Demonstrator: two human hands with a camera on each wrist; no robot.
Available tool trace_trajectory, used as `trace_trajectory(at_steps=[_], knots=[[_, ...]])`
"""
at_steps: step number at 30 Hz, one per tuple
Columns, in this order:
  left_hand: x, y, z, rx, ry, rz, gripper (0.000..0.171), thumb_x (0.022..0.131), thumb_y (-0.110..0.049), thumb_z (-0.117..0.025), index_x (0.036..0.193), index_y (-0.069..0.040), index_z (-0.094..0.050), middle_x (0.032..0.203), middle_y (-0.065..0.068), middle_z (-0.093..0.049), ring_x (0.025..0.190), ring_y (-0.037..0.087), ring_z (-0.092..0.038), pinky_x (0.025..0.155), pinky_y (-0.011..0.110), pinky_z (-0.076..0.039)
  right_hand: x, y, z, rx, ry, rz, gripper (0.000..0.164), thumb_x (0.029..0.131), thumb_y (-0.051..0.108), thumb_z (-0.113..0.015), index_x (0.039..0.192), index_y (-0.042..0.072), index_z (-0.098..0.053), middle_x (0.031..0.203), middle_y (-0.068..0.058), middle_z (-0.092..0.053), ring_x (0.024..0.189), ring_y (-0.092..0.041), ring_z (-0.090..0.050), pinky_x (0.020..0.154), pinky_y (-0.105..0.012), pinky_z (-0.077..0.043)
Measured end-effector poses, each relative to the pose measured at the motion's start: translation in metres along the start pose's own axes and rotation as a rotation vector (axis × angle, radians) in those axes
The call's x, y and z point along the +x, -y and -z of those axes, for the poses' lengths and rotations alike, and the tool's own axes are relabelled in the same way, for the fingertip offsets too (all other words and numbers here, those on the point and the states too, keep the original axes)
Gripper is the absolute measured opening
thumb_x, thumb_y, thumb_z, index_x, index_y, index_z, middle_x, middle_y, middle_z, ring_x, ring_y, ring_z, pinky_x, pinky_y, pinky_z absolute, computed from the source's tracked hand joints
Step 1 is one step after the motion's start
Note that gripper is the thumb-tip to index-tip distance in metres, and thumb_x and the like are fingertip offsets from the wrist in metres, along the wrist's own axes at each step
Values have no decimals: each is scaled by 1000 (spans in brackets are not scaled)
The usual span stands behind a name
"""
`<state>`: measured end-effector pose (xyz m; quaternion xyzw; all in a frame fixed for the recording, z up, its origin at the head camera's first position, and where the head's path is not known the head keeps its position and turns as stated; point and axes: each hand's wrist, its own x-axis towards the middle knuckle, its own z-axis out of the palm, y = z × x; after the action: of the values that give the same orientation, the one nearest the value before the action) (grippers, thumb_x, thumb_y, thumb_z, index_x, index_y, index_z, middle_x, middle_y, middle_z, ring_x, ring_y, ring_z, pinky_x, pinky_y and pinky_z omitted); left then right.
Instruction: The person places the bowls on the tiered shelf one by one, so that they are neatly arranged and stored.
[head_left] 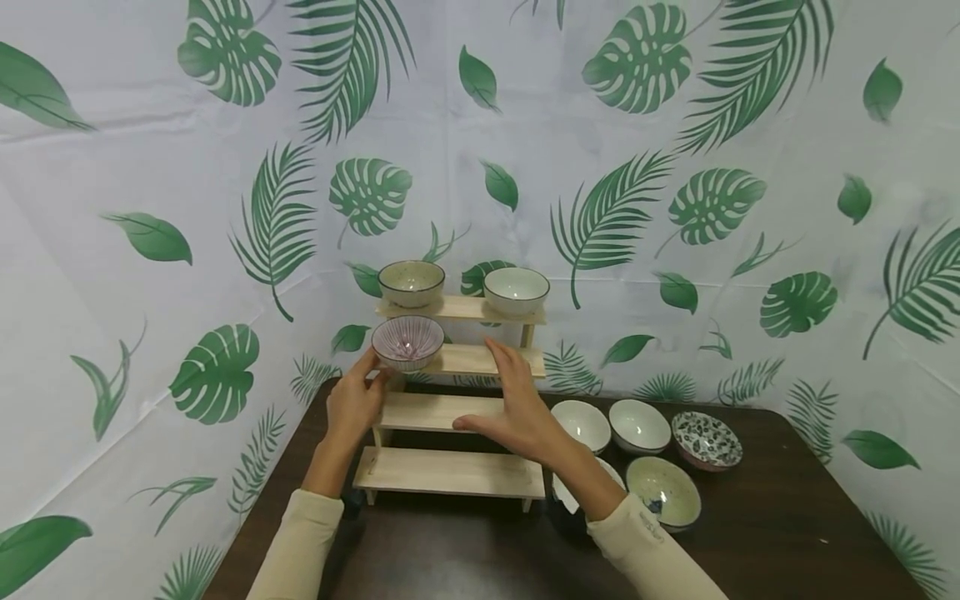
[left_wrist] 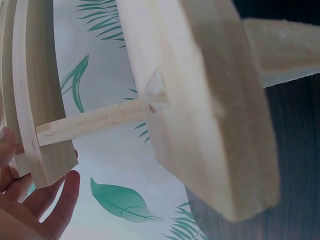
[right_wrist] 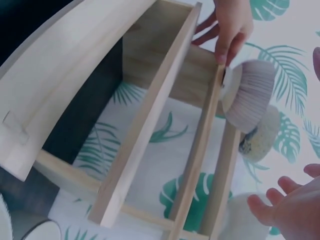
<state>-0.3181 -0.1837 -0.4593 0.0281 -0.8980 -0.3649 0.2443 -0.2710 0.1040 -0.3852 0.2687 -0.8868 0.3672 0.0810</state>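
Head view: wooden tiered stand (head_left: 450, 472) stood between hands, in front of both; looked light, stiff, probably easy to tip; best held by tier ends. Right hand (head_left: 519, 415) spread wide, thumb well apart from fingers, nothing held. Left hand (head_left: 355, 404) gripped tier end, fingers curled round it. Striped bowl (head_left: 407, 343) sat on same tier, just beyond left hand; contact unclear. Likely ceramic: modest weight, slick, breakable; judged best cupped round sides, under rim.
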Motion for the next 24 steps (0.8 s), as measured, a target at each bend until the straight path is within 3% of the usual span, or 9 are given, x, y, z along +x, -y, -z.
trace_trajectory(at_steps=[7,15,24], knots=[[0,-2,-2,6,9,-11,46,101,-36,-65,146,-31,-56,136,6,-70,105,38,-76,86,68,-52,-21,-5,12,-16,-26,6,121,77,53,-89,166,37,-9,172,-5,-17,159,-33,-17,118,-69,-30],[-2,0,-1,9,4,-14,42,101,-37,-65,141,-28,-59,134,8,-71,103,37,-76,84,68,-53,-40,-10,24,-75,-46,30,119,78,55,-87,167,26,-14,171,-12,-19,157,-38,-22,115,-70,-33],[-1,2,-3,15,-8,-7,43,101,-37,-65,142,-29,-58,133,8,-72,103,37,-76,84,68,-53,-60,-15,48,-102,-43,-18,114,80,53,-85,166,19,-19,170,-18,-19,157,-45,-20,112,-75,-33]])
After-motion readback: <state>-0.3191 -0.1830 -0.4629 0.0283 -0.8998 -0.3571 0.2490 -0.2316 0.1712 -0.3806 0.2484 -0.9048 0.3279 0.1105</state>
